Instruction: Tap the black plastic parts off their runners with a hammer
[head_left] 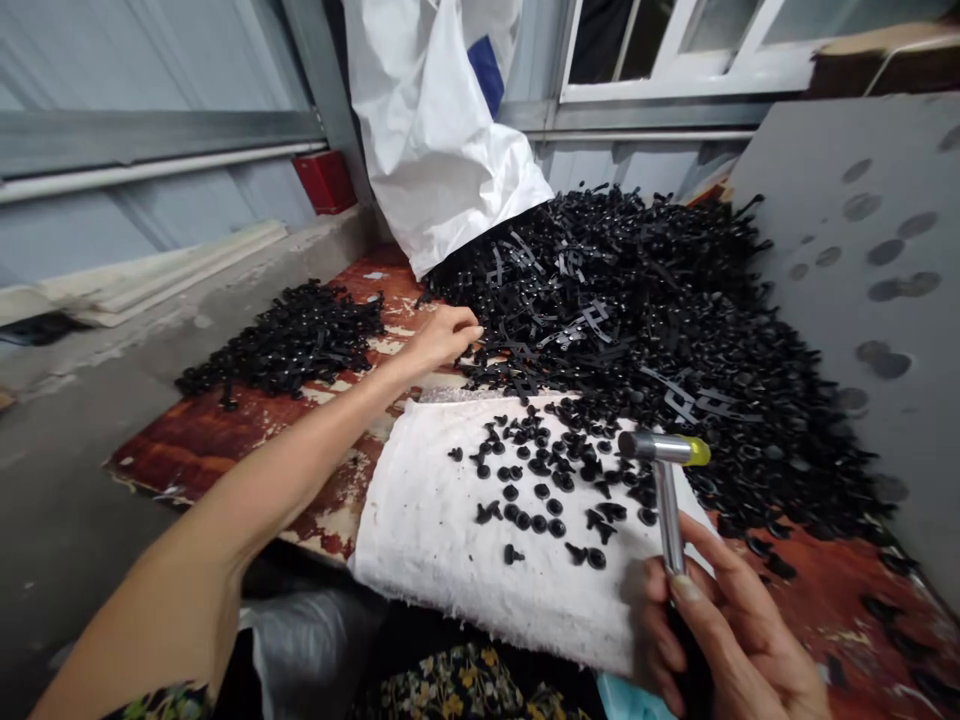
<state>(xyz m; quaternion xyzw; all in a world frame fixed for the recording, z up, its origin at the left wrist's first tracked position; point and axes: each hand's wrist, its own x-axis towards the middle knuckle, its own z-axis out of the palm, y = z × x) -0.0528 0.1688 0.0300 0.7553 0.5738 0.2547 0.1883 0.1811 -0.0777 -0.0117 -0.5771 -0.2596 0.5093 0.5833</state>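
Observation:
My right hand (731, 620) is wrapped round the dark handle of a small hammer (664, 500). The hammer has a metal shaft and a head with one black end and one yellow end, held upright over the cloth. My left hand (446, 335) reaches to the near left edge of a big heap of black plastic parts (645, 270). Its fingers are curled together, and what they pinch, if anything, is hidden. Between the hands a white cloth (420, 520) lies flat, with many small black round-headed pieces (540, 465) scattered over it.
A smaller pile of black parts (300, 335) sits at the left on the worn red board (217, 440). Behind it hangs a white sack (442, 130), its lower edge over the big heap. A grey spotted panel (870, 250) borders the heap on the right. A red box (325, 182) stands by the wall.

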